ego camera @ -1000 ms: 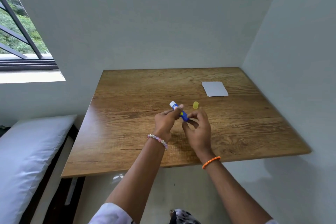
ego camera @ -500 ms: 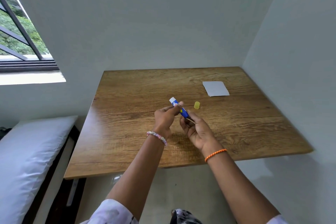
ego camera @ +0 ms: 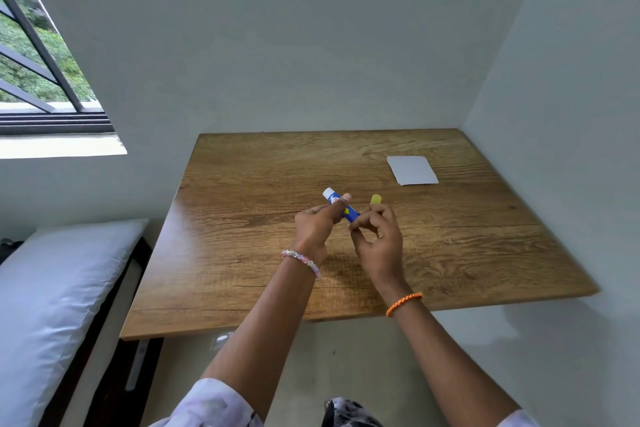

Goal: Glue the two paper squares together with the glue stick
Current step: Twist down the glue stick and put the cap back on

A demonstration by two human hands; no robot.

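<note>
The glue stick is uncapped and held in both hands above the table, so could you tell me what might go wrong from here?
1. The yellow cap stands loose on the table just beyond the right hand; a stray knuckle could knock it over and roll it away.
2. The glue stick hangs in a fingertip pinch between the left hand and the right; it might slip.
3. The paper lies unweighted; rubbing glue on it one-handed may drag or crumple it.
</note>
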